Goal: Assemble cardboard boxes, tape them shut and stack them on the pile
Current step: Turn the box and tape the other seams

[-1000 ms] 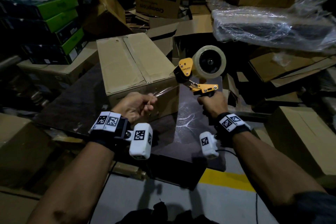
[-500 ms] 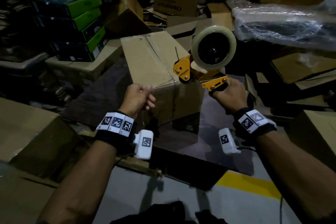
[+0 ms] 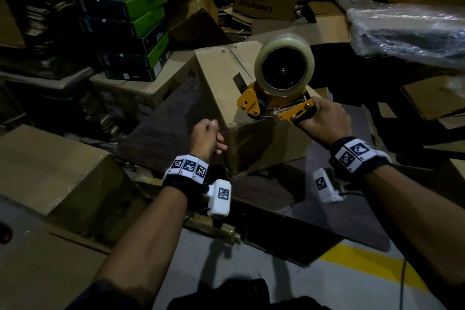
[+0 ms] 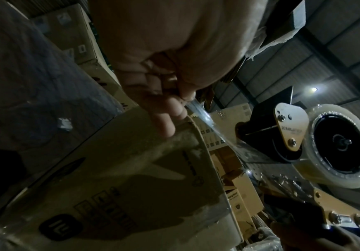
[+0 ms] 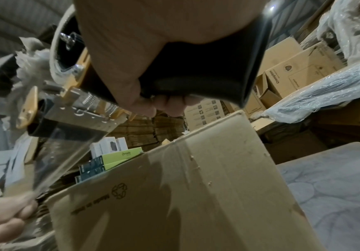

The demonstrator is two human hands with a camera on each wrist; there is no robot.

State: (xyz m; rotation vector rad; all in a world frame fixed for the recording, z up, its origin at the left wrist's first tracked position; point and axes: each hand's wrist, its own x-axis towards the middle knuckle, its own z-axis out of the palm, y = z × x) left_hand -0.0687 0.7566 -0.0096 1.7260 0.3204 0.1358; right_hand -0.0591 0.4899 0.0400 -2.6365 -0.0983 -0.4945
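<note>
Box (image 3: 226,88) standing on the dark bench (image 3: 161,123), flaps folded down, centre seam untaped. Right hand (image 3: 323,121) clenched round the handle of the tape gun (image 3: 274,98), held at the box's near top edge, likely to start a strip along the seam. Left hand (image 3: 206,137) pinching the free end of the tape (image 4: 204,117), stretched taut to anchor on the near side.

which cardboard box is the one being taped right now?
The cardboard box on the dark board, directly under the tape dispenser in the right hand. The other boxes around it are out of reach of both hands.
</note>
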